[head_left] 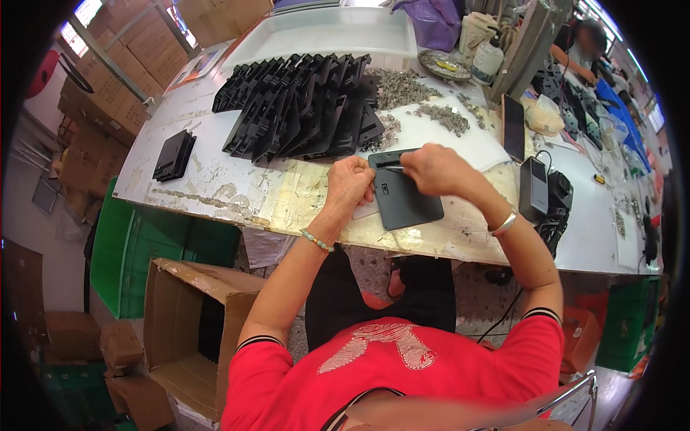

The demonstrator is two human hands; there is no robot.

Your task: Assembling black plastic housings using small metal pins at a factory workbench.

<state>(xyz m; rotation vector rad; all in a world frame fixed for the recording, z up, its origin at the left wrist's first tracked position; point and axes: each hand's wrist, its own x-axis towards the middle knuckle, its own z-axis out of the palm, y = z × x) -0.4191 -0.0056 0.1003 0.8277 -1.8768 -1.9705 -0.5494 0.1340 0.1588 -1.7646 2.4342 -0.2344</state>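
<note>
A flat black plastic panel [411, 206] with a small rectangular cutout lies at the table's front edge before me. At its upper left corner my left hand [351, 184] is closed in a pinch; what sits between those fingertips is too small to make out. My right hand [438, 169] is closed over the panel's upper part, gripping a thin silvery tool [390, 167] that points left toward the left fingertips. Its exact kind is mostly hidden by the fingers. Behind the panel, small metal parts [449, 118] lie scattered on a white sheet.
Rows of black plastic panels [302, 115] stand stacked at the back left; a small stack [174, 156] lies farther left. A white tray [330, 32], a metal dish [443, 65], a phone [512, 128] and a black device [533, 188] surround the work area. A cardboard box [205, 280] stands below.
</note>
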